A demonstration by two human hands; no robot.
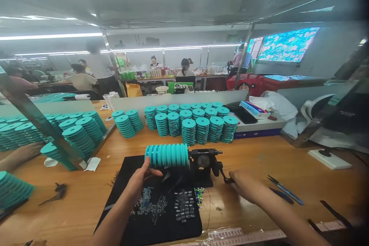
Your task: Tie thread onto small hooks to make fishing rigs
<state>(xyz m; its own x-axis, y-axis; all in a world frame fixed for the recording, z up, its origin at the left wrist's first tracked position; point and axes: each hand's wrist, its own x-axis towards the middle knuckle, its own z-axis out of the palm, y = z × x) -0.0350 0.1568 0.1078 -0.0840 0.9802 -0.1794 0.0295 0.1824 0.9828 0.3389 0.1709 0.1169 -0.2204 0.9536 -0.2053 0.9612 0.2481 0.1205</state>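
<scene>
A row of teal spools [170, 155] lies sideways on the shaft of a black hand-cranked winder [203, 163]. My left hand [144, 175] touches the left end of the row, thumb at the front edge and fingers apart below it. At the right of the winder, my right hand [238, 180] is closed round the crank handle [226, 178]. Below the spools, a black mat [161, 227] carries small clear pieces [145, 200], metal pins [158, 207] and dark cylinders [184, 205]. Small coloured beads [198, 196] lie by the mat's right edge.
Stacks of teal spools [188, 130] stand behind the winder. Tweezers [285, 189] and a white power strip [329, 159] lie at the right. A metal post [43, 121] rises at the left, with another person's hand [31, 148] beyond it. A measuring tape [248, 240] runs along the front.
</scene>
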